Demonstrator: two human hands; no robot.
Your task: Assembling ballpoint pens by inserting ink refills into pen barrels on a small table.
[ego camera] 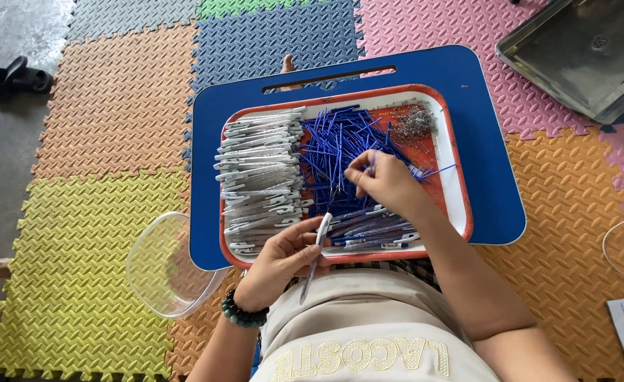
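Her left hand (283, 256) is closed around a white-and-blue plastic pen (317, 247) at the near rim of the orange-edged tray (460, 205); the right hand (384, 180) pinches a thin blue refill (372, 164) mid-tray. The blue lap desk (481, 141) leaves bare margins, and a clear plastic bowl (163, 265) sits beside its left corner.

Clear bowl (167, 265), steel tray (584, 53)

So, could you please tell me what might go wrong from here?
The left hand holds a pen out over the tray edge, so it could drop onto the lap. The right hand, picking among the refills, might scatter the springs. The bowl overhangs the board and could tip.
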